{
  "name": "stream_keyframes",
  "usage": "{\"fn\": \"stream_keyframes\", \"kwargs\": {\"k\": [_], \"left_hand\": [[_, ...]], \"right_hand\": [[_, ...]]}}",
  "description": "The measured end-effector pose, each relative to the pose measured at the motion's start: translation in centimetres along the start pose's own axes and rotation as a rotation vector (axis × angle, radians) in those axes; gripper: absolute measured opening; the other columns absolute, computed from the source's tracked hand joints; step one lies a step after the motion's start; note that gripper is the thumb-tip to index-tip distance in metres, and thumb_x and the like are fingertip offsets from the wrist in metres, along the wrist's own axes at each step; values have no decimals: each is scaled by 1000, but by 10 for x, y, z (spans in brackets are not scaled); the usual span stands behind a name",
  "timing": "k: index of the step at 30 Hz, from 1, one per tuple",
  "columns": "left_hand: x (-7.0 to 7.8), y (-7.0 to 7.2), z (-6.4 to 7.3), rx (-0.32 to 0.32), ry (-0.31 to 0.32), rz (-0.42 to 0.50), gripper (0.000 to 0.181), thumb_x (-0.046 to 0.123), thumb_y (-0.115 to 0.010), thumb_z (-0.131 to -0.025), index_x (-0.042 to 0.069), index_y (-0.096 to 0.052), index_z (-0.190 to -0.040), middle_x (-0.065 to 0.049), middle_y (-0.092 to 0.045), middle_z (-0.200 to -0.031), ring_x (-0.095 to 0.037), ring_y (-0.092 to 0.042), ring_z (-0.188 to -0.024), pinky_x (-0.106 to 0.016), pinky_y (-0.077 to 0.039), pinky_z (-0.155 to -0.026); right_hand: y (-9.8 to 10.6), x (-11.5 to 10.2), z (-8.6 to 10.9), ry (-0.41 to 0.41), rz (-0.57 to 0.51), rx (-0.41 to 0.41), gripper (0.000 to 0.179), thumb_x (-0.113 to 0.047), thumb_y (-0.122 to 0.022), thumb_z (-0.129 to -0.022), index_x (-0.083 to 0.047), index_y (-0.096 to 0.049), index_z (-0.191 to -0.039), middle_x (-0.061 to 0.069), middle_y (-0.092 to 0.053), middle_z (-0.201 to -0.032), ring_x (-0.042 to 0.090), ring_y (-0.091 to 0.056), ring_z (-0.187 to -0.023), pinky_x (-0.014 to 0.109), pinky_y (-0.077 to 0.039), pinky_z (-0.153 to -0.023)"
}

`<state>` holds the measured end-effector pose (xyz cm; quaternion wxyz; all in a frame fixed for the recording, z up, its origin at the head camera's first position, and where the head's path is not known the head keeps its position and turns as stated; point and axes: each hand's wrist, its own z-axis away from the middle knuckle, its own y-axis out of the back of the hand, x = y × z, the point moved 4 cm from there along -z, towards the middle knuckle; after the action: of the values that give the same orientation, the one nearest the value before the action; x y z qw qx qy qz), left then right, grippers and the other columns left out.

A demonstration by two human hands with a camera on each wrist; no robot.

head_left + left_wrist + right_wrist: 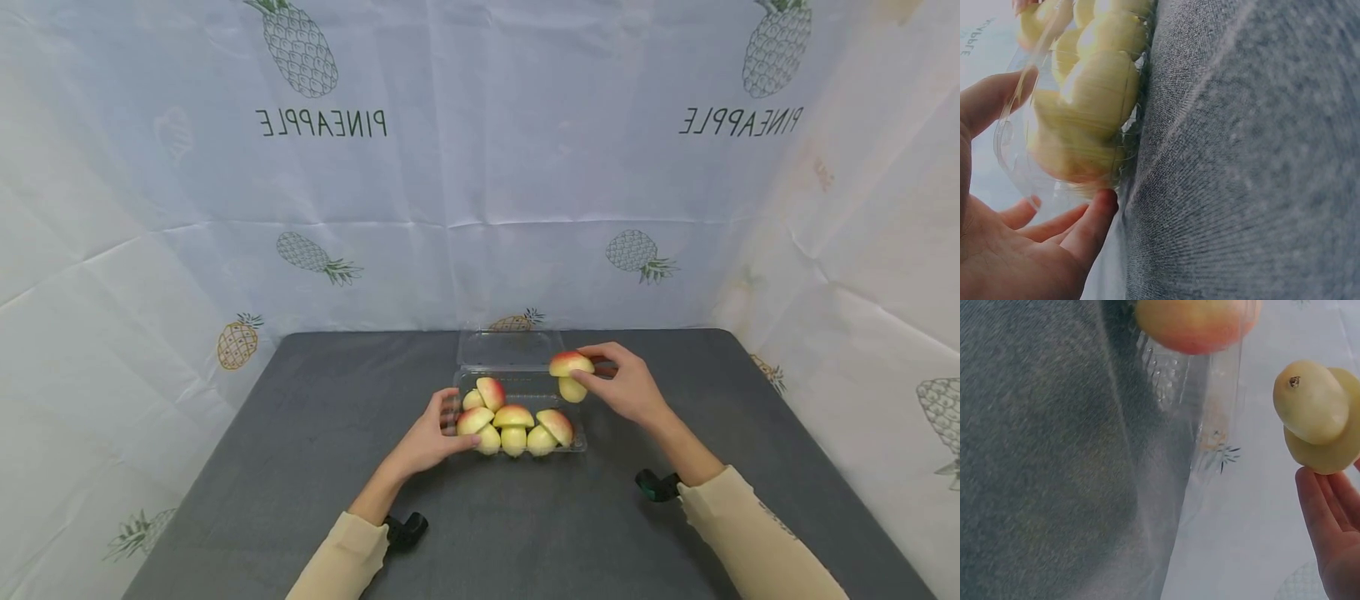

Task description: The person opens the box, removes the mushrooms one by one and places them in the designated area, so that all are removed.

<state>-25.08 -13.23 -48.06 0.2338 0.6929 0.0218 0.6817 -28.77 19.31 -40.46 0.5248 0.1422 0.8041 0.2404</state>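
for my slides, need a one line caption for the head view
Left hand steadies a clear clamshell box of mushroom-shaped fruits while right hand holds another above it.

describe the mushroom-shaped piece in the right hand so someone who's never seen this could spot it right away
On the dark grey table stands an open clear plastic box of red-capped, pale yellow mushroom-shaped pieces. At its right rear corner the right hand pinches one such piece. It alone is raised above the box; the others lie packed inside.

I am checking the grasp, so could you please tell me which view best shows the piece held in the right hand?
The head view: the held mushroom-shaped piece shows whole, pinched by the right hand. The right wrist view shows only its pale underside; the left wrist view misses it.
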Motion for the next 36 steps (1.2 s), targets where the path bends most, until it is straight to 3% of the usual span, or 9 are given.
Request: {"fn": "stream_keyframes", "kwargs": {"k": [16, 19, 23, 26, 31, 36], "left_hand": [[-4, -1, -1, 2, -2, 1, 93, 31, -82, -88, 8, -26, -159, -22, -39, -153, -40, -46, -136, -54, -47, -104], [-4, -1, -1, 3, 2, 1, 93, 30, -83, -88, 8, -26, -159, -23, -39, -153, -41, -46, -136, -54, -47, -104], [-4, 0, 0, 0, 2, 1, 93, 29, -82, -89, 8, -25, -159, -23, -38, -154, -41, -46, -136, -55, -47, -104], [-4, 0, 0, -4, -3, 0, 92, 29, -82, -89, 8, -25, -159, -23, -39, -153, -41, -46, -136, -55, -48, -103], [-3, 0, 1, -3, -5, 1, 92, 28, -82, -89, 8, -25, -159, -22, -40, -152, -41, -47, -135, -54, -48, -103], [-3, 0, 0, 0, -2, 0, 92, 29, -82, -89, 9, -26, -159, -22, -40, -152, -41, -47, -136, -54, -48, -103]], "right_hand": [[16, 28, 6, -87, 8, 43, 48, -29, -74, -96, -2, -63, -134, 17, -62, -129, 33, -60, -116, 43, -55, -96], [19, 19, 8, -112, 0, 36, 46, -24, -71, -99, 2, -61, -136, 22, -61, -131, 37, -59, -118, 49, -52, -98], [22, 30, 7, -162, -11, 28, 51, -31, -69, -100, 1, -59, -138, 22, -60, -132, 39, -57, -120, 54, -51, -96], [22, 52, 5, -199, -49, 23, 57, -42, -69, -98, -4, -59, -139, 17, -60, -133, 33, -58, -119, 51, -52, -95], [22, 61, 5, -248, -121, 11, 60, -43, -69, -98, -3, -57, -141, 18, -59, -134, 23, -58, -114, 54, -49, -100], [20, 70, 5, -277, -154, 10, 61, -42, -69, -98, -1, -56, -142, 22, -57, -136, 30, -57, -118, 58, -46, -103]]}}
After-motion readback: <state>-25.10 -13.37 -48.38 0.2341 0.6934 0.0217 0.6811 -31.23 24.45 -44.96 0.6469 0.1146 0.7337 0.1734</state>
